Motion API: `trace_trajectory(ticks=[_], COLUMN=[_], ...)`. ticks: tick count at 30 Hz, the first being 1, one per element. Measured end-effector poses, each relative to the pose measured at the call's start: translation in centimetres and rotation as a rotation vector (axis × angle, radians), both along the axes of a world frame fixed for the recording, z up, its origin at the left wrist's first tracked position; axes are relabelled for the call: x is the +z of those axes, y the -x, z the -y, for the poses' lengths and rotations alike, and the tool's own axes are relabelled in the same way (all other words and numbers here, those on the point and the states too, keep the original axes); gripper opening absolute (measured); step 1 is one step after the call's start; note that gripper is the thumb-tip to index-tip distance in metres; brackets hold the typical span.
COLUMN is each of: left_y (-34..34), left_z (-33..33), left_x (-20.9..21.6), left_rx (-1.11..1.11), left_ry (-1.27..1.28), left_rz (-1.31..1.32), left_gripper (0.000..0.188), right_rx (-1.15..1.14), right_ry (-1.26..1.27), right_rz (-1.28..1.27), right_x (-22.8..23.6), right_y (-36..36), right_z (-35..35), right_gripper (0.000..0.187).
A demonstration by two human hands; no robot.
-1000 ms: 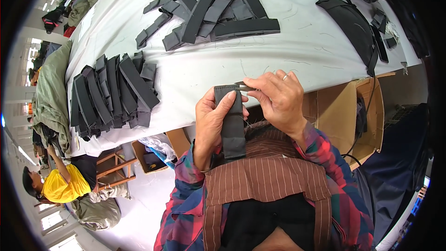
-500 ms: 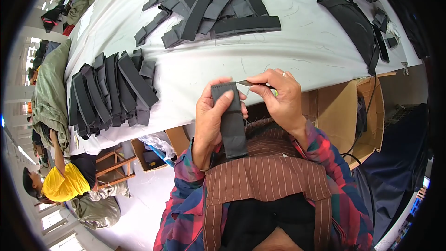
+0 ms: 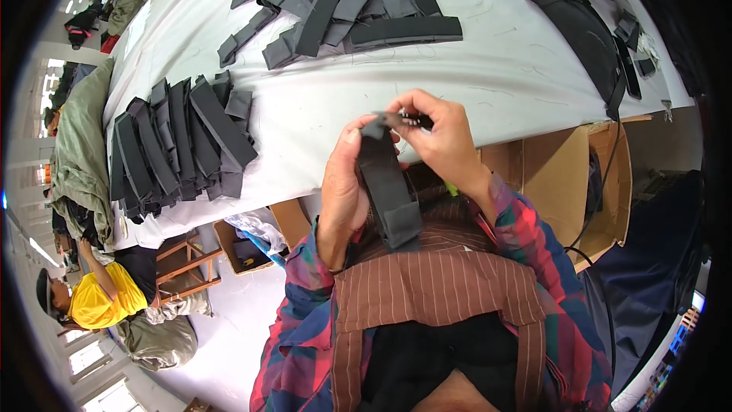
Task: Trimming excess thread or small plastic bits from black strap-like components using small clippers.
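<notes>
My left hand (image 3: 341, 187) grips a dark grey fabric strip (image 3: 383, 179), its upper end between thumb and fingers. The strip hangs down in front of the striped brown apron, with a folded section near its lower end. Closed around small black thread snips (image 3: 412, 120), my right hand (image 3: 450, 141) is at the strip's top edge. The snips' tip meets that edge; motion blur hides whether it touches cloth or thread. On the white-covered table (image 3: 320, 111), a row of similar strips (image 3: 179, 145) lies to the left, and a loose heap of them (image 3: 354, 8) lies farther off.
A black curved bag (image 3: 573, 38) lies at the table's right, beside a dark phone-like object (image 3: 628, 72). Open cardboard boxes (image 3: 553, 179) stand below the table edge. At far left, a person in a yellow shirt (image 3: 107, 297) reaches toward green fabric (image 3: 80, 137).
My right hand has moved slightly up and left, bringing the snips onto the strip's top end. The strip has been turned, and my left thumb has shifted to its edge.
</notes>
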State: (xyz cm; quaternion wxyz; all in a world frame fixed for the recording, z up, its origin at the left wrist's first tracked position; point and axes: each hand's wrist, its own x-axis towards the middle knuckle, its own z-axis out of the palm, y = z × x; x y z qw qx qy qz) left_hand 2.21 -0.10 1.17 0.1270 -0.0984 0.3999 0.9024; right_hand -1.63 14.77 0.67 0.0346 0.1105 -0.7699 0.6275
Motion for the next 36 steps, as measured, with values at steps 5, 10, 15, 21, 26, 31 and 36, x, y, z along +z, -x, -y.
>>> trace_trajectory(ticks=[5, 10, 15, 21, 26, 31, 36], left_y=[0.2, 0.5, 0.7, 0.7, 0.7, 0.7, 0.5], left_z=[1.1, 2.6, 1.8, 2.2, 2.7, 2.0, 2.8], left_x=[-0.7, -2.8, -2.3, -3.0, -3.0, -2.2, -2.8], left_rx=[-0.047, 0.041, 0.076, -0.008, -0.007, 0.031, -0.095], left_ry=[0.195, -0.030, -0.109, -0.188, -0.270, -0.319, -0.395], left_rz=[0.046, 0.154, 0.228, 0.164, 0.164, 0.306, 0.250], left_gripper=[0.035, 0.034, 0.030, 0.033, 0.033, 0.036, 0.034], right_rx=[-0.034, -0.021, -0.044, -0.057, -0.042, -0.027, -0.021], right_ry=[-0.047, -0.402, -0.502, -0.442, -0.414, -0.386, -0.296], right_rz=[0.015, -0.322, -0.433, -0.415, -0.364, -0.394, -0.200], right_x=[0.5, 0.1, -0.5, -0.9, 0.0, -0.1, -0.7], right_y=[0.0, -3.1, -3.5, -2.8, -3.2, -3.3, -3.1], right_z=[0.2, -1.1, -0.8, -0.8, -1.0, -0.3, 0.1], right_gripper=[0.015, 0.020, 0.021, 0.015, 0.014, 0.015, 0.011])
